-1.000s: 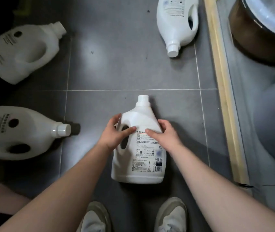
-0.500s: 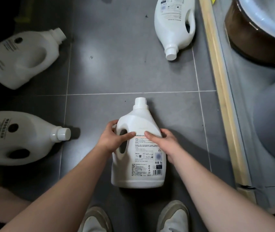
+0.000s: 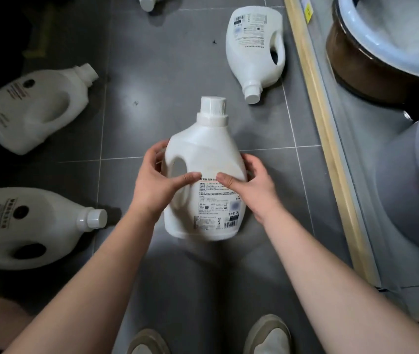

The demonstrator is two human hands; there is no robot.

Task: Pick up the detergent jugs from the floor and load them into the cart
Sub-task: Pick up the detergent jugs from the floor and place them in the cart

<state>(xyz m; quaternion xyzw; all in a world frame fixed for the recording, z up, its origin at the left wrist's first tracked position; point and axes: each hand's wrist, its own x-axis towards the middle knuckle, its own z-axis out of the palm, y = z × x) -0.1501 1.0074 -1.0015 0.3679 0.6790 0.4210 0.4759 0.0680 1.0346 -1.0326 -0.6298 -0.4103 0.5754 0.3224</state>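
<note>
A white detergent jug with a printed back label is held above the grey tiled floor, cap pointing away from me. My left hand grips its handle side and my right hand clasps the opposite side, thumbs on the label. Three more white jugs lie on the floor: one at the far right, one at the upper left, one at the lower left. The cap of a further jug shows at the top edge. No cart is in view.
A pale wooden strip runs along the floor on the right, edging a grey ledge. Behind it stand a brown tub with a white-blue rim and a grey rounded container. My shoes are at the bottom.
The jug that lay on the floor has been lifted up toward me by both hands. The view has shifted, so the other jugs appear lower in the frame.
</note>
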